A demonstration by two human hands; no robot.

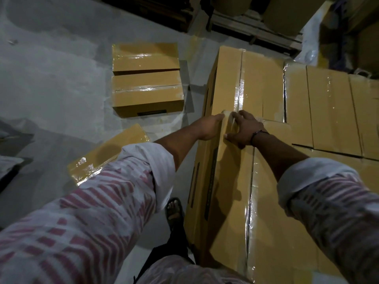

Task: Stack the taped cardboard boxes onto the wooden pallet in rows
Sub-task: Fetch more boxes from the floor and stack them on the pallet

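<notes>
Seemingly about midway through the job, a person squares up the near box at the left edge of the stacked boxes filling the centre and right of the frame. The left hand lies flat against its side, and the right hand is spread open on its taped top. Two boxes wait on the floor at upper centre, and a third box lies at lower left. The pallet is hidden.
</notes>
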